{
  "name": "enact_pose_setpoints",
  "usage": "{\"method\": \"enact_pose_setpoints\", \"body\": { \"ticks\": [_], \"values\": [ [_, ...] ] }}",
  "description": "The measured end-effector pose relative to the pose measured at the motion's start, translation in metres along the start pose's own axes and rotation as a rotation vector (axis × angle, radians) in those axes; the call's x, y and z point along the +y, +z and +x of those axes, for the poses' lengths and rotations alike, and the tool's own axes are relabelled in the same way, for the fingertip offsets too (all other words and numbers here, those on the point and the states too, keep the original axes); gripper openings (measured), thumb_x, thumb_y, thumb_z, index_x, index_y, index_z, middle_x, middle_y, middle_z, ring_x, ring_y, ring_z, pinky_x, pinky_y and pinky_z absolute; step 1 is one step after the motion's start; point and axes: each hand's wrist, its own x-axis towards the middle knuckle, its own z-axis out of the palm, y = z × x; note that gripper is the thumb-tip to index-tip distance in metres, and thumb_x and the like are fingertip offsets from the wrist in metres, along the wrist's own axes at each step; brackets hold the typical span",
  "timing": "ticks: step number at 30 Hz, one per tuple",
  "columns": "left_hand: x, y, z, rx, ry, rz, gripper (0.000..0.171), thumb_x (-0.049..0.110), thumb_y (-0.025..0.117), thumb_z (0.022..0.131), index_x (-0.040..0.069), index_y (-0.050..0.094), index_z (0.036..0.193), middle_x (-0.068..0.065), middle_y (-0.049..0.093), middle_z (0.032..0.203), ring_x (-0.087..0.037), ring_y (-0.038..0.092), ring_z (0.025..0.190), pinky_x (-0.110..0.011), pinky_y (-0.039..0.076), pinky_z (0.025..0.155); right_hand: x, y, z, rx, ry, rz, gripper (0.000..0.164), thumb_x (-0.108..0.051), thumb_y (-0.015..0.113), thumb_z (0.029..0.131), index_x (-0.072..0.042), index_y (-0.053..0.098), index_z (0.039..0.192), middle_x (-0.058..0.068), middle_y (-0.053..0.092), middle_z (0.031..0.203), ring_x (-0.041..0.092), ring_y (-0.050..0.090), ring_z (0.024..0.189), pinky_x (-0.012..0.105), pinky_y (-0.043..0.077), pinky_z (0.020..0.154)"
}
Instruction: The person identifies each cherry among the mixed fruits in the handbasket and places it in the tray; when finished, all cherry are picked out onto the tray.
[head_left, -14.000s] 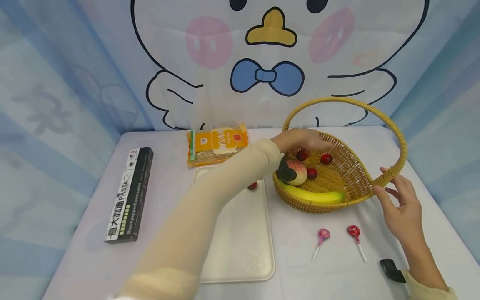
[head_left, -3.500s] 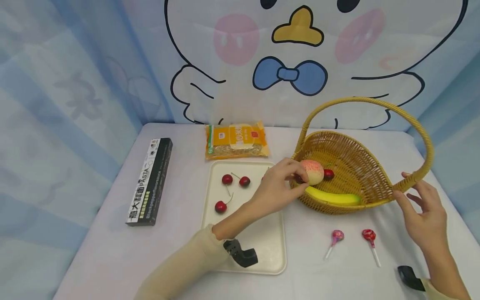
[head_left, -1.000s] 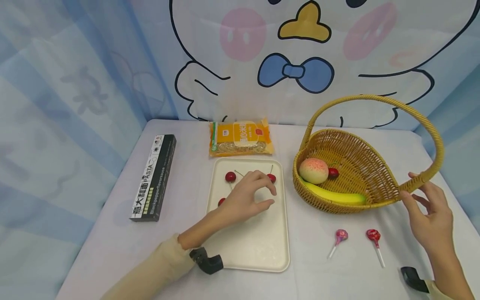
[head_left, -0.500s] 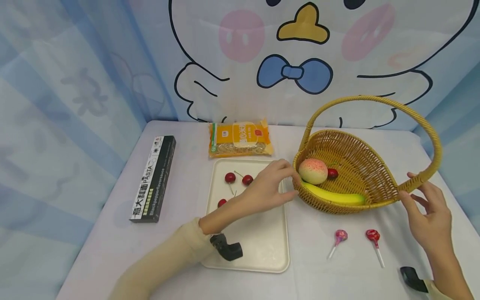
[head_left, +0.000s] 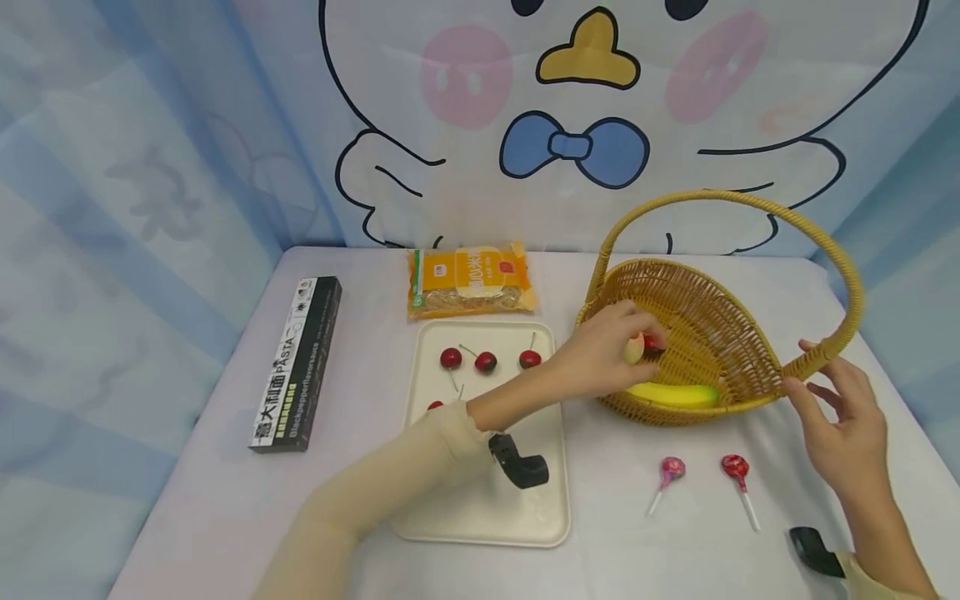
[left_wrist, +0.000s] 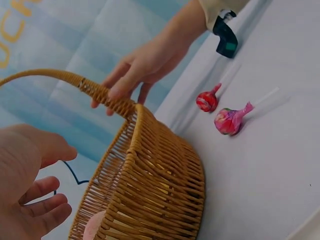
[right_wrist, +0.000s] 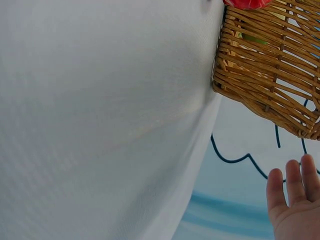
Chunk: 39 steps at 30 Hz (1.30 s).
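Note:
My left hand reaches over the near left rim of the wicker basket, partly covering a peach. Its fingertips are right at a red cherry in the basket. In the left wrist view, the thumb and fingers of the left hand stand apart with nothing seen between them. A banana lies along the basket's near side. With thumb and fingers, my right hand pinches the base of the basket's handle at the right. Several cherries lie on the cream tray.
Two lollipops, one pink and one red, lie in front of the basket. A black pasta box stands at the left of the table. An orange bag of grain lies behind the tray.
Over the earlier frames, cherries have gone from the basket to the tray. In the last second my left hand has moved right, from the tray into the basket. The right hand stays at the handle.

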Motion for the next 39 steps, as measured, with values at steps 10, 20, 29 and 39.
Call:
{"method": "enact_pose_setpoints", "body": {
  "ticks": [10, 20, 29, 39],
  "values": [
    [0.002, 0.010, 0.017, -0.014, -0.010, 0.042, 0.030, 0.026, 0.076, 0.099, 0.019, 0.070, 0.128, 0.001, 0.064, 0.136, -0.012, 0.055, 0.122, -0.015, 0.040, 0.097, 0.003, -0.001, 0.001, -0.027, 0.034, -0.022, 0.053, -0.019, 0.064, 0.107, -0.031, 0.053, 0.158, -0.035, 0.045, 0.143, -0.011, 0.040, 0.140, -0.006, 0.036, 0.099],
    [0.009, 0.021, 0.037, -0.060, -0.066, 0.067, 0.034, 0.030, 0.075, 0.100, 0.024, 0.068, 0.132, 0.003, 0.061, 0.141, -0.007, 0.057, 0.117, -0.011, 0.040, 0.081, 0.002, -0.001, 0.000, -0.023, 0.039, -0.027, 0.052, -0.020, 0.064, 0.107, -0.031, 0.053, 0.157, -0.035, 0.045, 0.141, -0.011, 0.040, 0.139, -0.006, 0.036, 0.099],
    [0.020, 0.034, 0.059, -0.233, -0.167, -0.014, 0.063, 0.053, 0.065, 0.102, 0.022, 0.054, 0.156, 0.004, 0.056, 0.157, -0.008, 0.050, 0.145, -0.021, 0.047, 0.111, 0.000, -0.001, -0.001, -0.024, 0.036, -0.026, 0.052, -0.020, 0.063, 0.107, -0.029, 0.054, 0.157, -0.035, 0.045, 0.142, -0.011, 0.040, 0.139, -0.005, 0.036, 0.099],
    [0.036, 0.034, 0.082, -0.341, -0.473, -0.412, 0.068, 0.070, 0.034, 0.107, 0.036, 0.037, 0.165, 0.008, 0.037, 0.173, -0.015, 0.034, 0.162, -0.041, 0.031, 0.132, 0.000, -0.001, -0.001, -0.027, 0.025, -0.043, 0.052, -0.021, 0.063, 0.108, -0.031, 0.053, 0.158, -0.017, 0.050, 0.154, -0.007, 0.041, 0.144, -0.005, 0.035, 0.102]
  ]
}}
